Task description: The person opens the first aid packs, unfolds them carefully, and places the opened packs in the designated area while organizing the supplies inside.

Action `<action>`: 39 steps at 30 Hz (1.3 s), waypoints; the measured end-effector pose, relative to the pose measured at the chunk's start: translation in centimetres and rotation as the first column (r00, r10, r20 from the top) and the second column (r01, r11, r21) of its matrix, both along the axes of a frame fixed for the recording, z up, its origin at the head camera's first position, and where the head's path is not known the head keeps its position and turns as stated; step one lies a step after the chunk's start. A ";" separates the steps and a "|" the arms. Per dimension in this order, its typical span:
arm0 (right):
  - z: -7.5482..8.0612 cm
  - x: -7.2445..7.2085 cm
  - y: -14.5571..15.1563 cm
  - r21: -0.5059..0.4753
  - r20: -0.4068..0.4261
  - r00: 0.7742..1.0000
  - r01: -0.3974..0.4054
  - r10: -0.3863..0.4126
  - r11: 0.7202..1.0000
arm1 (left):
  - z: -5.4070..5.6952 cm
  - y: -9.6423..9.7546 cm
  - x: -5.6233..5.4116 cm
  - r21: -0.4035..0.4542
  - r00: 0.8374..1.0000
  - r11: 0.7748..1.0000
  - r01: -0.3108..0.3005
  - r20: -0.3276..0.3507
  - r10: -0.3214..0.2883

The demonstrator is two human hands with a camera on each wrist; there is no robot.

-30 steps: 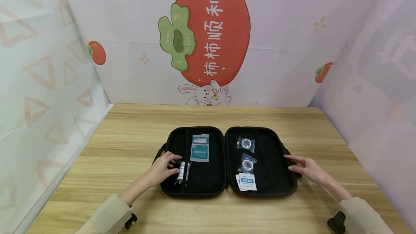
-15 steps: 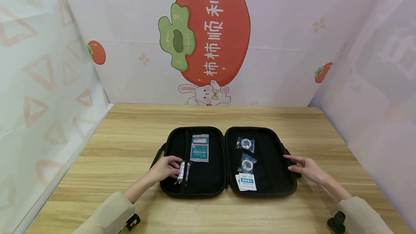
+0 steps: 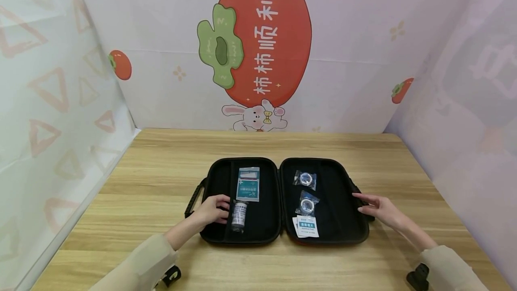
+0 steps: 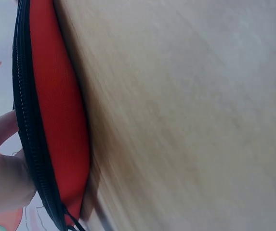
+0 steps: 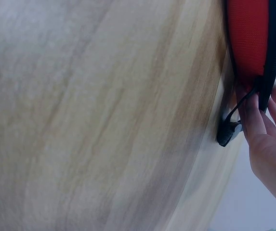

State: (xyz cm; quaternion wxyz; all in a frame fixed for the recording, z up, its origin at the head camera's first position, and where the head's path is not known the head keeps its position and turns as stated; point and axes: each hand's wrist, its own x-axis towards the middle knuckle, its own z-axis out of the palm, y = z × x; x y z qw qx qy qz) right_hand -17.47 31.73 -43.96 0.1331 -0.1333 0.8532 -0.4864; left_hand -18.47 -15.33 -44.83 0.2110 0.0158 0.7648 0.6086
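An unfolded black-lined case (image 3: 262,232) with a red outside (image 4: 60,106) lies on the table. In its left half, my left hand (image 3: 212,210) has its fingers slightly bent at the left side of a wrapped bandage roll (image 3: 239,215). Whether the fingertips touch the roll or the elastic strap (image 3: 232,174) is unclear. The roll lies uncovered, just right of the strap's line. My right hand (image 3: 381,208) pinches the case's right rim, thumb on the inside and fingers outside. The right wrist view has this hand (image 5: 272,144) at the zipped corner.
A teal packet (image 3: 248,185) lies above the roll. Two wrapped tape rolls (image 3: 306,178) and white alcohol pad packets (image 3: 308,227) lie in the right half. A handle (image 3: 194,196) sticks out left. Wooden tabletop (image 3: 258,268) surrounds the case.
My left hand has moved right. The bandage roll has shifted right, from beneath the strap to beside it, and now shows whole. My right hand stays at the rim.
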 end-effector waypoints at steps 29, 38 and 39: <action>1.2 -0.5 -0.3 0.108 -0.027 0.999 -0.035 0.038 0.994 | 0.4 0.7 0.3 0.178 0.981 0.982 -0.069 0.192 0.034; 3.1 -1.6 -1.2 0.228 -0.117 0.993 0.004 0.023 0.974 | 0.6 -0.6 0.4 0.081 0.984 0.988 -0.130 0.131 0.119; 3.3 -1.7 -1.3 0.234 -0.131 0.991 0.007 0.025 0.972 | 0.7 -0.7 0.3 0.085 0.986 0.988 -0.129 0.117 0.119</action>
